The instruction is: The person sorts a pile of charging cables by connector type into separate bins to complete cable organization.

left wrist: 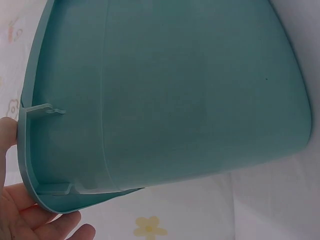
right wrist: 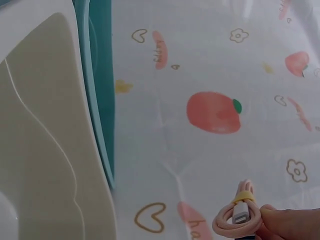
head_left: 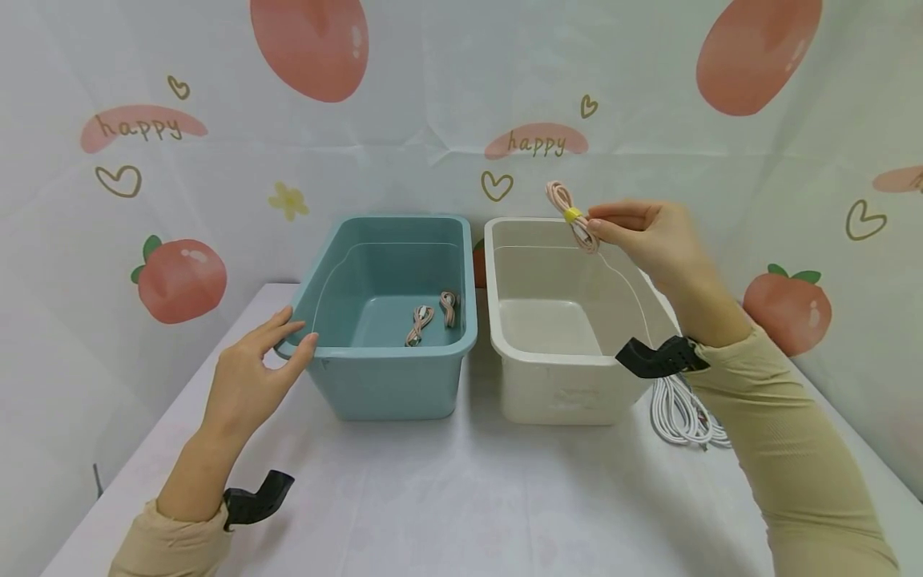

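My right hand [head_left: 652, 236] pinches a coiled pink charging cable [head_left: 572, 216] between thumb and fingertips, above the right back part of the cream bin [head_left: 558, 361]. A yellow tie binds the coil, and in the right wrist view its white plug [right wrist: 241, 214] faces the camera. At the near left corner of the teal bin [head_left: 392, 385], my left hand [head_left: 248, 373] holds the rim, thumb at the front and fingers along the side. Inside the teal bin lie two small coiled cables, one [head_left: 419, 324] nearer the middle and another [head_left: 448, 308] by the right wall.
Both bins stand side by side on a white-covered table [head_left: 433, 497], with a narrow gap between them. A bundle of white cables [head_left: 681, 413] lies right of the cream bin, partly hidden by the right forearm. Behind hangs a printed cloth [head_left: 425, 112].
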Demonstrator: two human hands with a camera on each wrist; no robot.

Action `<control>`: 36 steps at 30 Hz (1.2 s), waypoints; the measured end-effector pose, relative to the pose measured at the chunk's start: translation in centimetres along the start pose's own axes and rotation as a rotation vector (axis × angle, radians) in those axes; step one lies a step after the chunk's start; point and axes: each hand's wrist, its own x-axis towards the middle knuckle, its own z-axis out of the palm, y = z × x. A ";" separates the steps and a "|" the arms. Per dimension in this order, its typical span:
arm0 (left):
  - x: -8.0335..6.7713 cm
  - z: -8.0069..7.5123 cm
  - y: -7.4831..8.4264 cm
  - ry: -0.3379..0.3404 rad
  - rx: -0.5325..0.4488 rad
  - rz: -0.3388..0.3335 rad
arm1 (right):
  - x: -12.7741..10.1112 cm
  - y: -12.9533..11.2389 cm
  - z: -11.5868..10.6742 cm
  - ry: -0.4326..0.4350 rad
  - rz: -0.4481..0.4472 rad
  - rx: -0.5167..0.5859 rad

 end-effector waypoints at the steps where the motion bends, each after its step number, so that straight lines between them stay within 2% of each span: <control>1: 0.0 0.0 0.0 0.001 0.001 0.000 | 0.1 -0.1 0.2 -0.006 -0.005 0.003; 15: 0.1 -0.1 -0.1 -0.007 0.004 -0.001 | 1.7 -1.1 3.6 -0.107 0.009 -0.043; 20: 0.1 -0.1 -0.1 -0.006 0.005 0.002 | 2.4 -1.3 4.9 -0.131 -0.012 -0.034; 31: 0.0 -0.1 0.0 -0.016 0.002 -0.010 | 3.4 -1.8 7.7 -0.154 -0.039 -0.024; 36: 0.0 -0.1 0.0 -0.013 0.001 -0.006 | 3.7 -2.2 8.8 -0.168 -0.019 -0.018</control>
